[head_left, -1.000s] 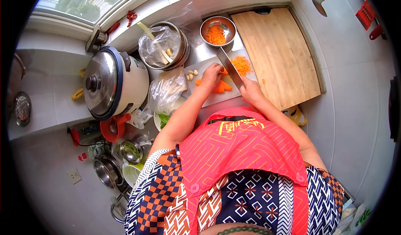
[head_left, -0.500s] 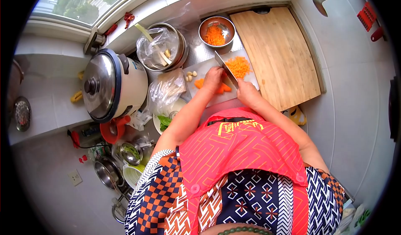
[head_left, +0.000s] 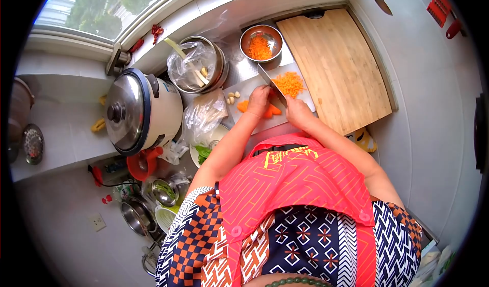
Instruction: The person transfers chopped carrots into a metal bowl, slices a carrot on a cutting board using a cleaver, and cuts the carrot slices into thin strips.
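Note:
My right hand (head_left: 298, 111) is closed round the handle of a wide cleaver (head_left: 271, 84), whose blade stands on edge over the white cutting board (head_left: 247, 86). Just left of the blade, my left hand (head_left: 259, 99) presses with bent fingers on carrot; its fingertips are partly hidden. Larger carrot pieces (head_left: 274, 110) lie below that hand. Diced carrot (head_left: 289, 84) is heaped to the right of the blade. Several garlic cloves (head_left: 232, 97) lie at the board's left side. A metal bowl (head_left: 276, 38) behind the board holds more diced carrot (head_left: 259, 48).
A large wooden board (head_left: 336, 68) lies to the right. At left are a rice cooker (head_left: 130, 111), metal pots (head_left: 222, 73) with a plastic bag, another crumpled plastic bag (head_left: 201, 119), and a plate (head_left: 220, 133) with green leaves. A ladle (head_left: 382, 2) hangs at upper right.
The cleaver and both hands have shifted slightly left in view. The camera view has also moved a little. Both hands keep their hold.

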{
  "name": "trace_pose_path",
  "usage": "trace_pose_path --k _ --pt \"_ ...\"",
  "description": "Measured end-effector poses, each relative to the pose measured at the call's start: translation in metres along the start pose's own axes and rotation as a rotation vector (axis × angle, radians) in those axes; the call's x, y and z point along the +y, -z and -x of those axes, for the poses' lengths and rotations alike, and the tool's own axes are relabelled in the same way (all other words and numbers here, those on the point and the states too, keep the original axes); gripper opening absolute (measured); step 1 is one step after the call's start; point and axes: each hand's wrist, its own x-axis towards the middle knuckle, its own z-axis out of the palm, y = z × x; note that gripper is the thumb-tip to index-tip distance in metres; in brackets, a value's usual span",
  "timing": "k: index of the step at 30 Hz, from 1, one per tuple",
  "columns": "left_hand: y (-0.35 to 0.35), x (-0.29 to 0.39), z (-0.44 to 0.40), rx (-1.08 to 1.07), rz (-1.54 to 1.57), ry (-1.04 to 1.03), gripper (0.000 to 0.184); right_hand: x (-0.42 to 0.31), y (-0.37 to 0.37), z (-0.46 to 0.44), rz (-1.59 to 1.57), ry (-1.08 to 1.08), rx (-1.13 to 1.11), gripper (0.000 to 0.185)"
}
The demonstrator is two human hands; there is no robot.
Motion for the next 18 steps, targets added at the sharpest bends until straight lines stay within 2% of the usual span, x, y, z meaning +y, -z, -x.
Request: trace_pose_path --k 4,7,10,18 --pt "0.009 -0.001 -0.001 -0.074 0.004 0.003 0.017 0.008 -0.001 -0.001 -0.041 0.004 0.004 0.023" --pt "0.014 0.002 -0.002 -0.159 0.024 0.118 0.015 0.017 -0.001 0.003 -0.104 0.041 0.047 0.025" --pt "0.016 0.002 0.001 -0.056 0.0 0.033 0.013 0.022 -0.003 0.008 -0.132 0.053 0.067 0.027" --pt "0.011 0.006 0.004 -0.041 -0.028 0.015 0.011 0.01 0.009 0.02 -0.145 0.097 0.087 0.025"
